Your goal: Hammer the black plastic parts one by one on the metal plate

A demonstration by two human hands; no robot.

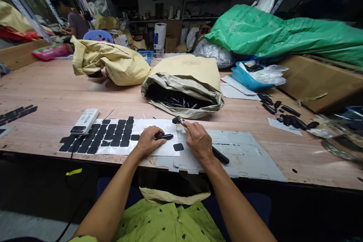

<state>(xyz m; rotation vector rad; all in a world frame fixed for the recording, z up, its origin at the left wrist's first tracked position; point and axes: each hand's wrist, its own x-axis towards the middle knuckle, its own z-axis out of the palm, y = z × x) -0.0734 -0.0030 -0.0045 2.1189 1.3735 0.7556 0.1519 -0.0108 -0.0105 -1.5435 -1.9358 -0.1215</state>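
Note:
My left hand (pixel 148 141) rests on a white backing sheet (pixel 159 125) and is closed on a slim black part (pixel 163 136) that points right. My right hand (pixel 198 141) is closed on a small hammer-like tool; its metal head (pixel 177 120) sticks out up-left and its black handle (pixel 220 155) runs out behind my wrist. One loose black pad (pixel 178 146) lies on the sheet between my hands. Rows of several black pads (pixel 104 136) cover the sheet's left part.
An open sack of black parts (pixel 184 100) lies just beyond my hands. A white remote-like device (pixel 85 121) sits at the sheet's left, a grey panel (pixel 244 155) under my right wrist. More black parts (pixel 289 115) are scattered at right. Another person (pixel 75 22) sits far left.

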